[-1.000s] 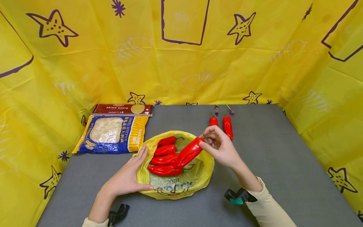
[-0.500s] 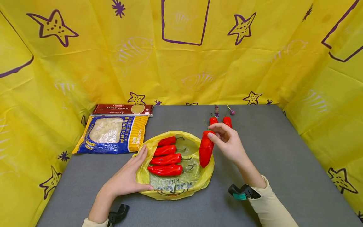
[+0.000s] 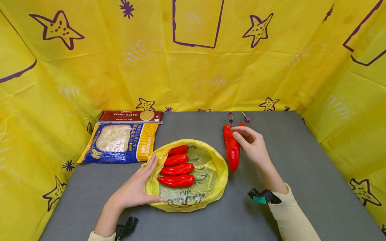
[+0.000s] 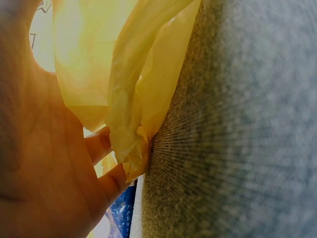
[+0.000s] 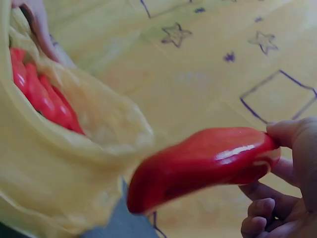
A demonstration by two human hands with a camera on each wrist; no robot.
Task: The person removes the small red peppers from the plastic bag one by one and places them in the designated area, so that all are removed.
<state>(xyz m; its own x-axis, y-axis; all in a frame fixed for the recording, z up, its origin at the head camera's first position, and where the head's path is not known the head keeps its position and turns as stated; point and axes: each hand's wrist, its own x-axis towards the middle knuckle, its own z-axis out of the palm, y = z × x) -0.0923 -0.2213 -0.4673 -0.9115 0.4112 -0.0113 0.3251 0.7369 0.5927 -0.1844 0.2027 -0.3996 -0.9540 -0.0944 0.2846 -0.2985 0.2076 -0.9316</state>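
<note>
A round yellow plastic bag (image 3: 222, 172), its mouth turned up, stands in the middle of the table. Several red peppers (image 3: 176, 180) with green stems lie in a column inside it. At the bag's left side is my left hand (image 3: 134, 187), fingers and thumb spread and resting against the plastic. My right hand (image 3: 256, 149) pinches another red pepper (image 3: 233, 154) by its stem end, just right of the bag, tip pointing down. In the right wrist view this pepper (image 5: 208, 161) hangs outside the bag wall. Behind it a further pepper (image 3: 226, 133) shows partly, and one more is mostly hidden by my fingers.
Left of the bag lie a blue and yellow orecchiette packet (image 3: 120, 142) and, beyond it, a brown spaghetti box (image 3: 129, 116). A small wrapped candy (image 3: 231, 117) and a purple lollipop-like thing (image 3: 247, 118) lie at the back right. Yellow printed cloth (image 3: 193, 67) encloses the grey table (image 3: 301, 167).
My right hand has carried the pepper from over the bag's inside rightward and away, out past the rim. The left hand and the bag stay where they were.
</note>
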